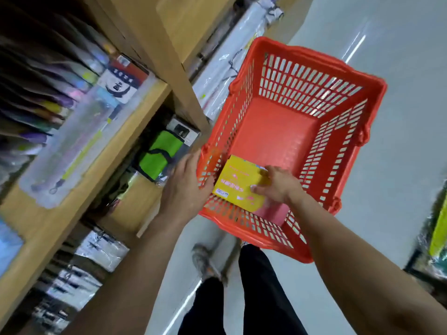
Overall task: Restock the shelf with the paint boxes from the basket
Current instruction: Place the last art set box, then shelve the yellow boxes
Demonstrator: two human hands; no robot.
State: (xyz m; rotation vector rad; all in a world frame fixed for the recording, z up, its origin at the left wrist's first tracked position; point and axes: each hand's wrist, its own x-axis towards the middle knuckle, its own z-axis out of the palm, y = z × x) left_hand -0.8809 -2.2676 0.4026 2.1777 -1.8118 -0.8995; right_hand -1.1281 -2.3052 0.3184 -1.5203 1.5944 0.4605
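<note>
A red plastic basket [314, 97] stands on the floor beside the wooden shelf [79, 189]. Inside its near corner lies a yellow paint box [238, 183] with pink print, and a pink box [275, 211] shows partly under it. My right hand [275, 183] reaches into the basket and grips the yellow box at its right side. My left hand [186, 187] rests on the basket's near left rim, fingers curled over the edge.
The shelf on the left holds clear-wrapped packs, a green pouch [159, 155] and a red and white box [123, 81]. Wrapped rolls [232, 56] lean behind the basket. My legs and a shoe [205, 262] are below. Pale floor stretches to the right.
</note>
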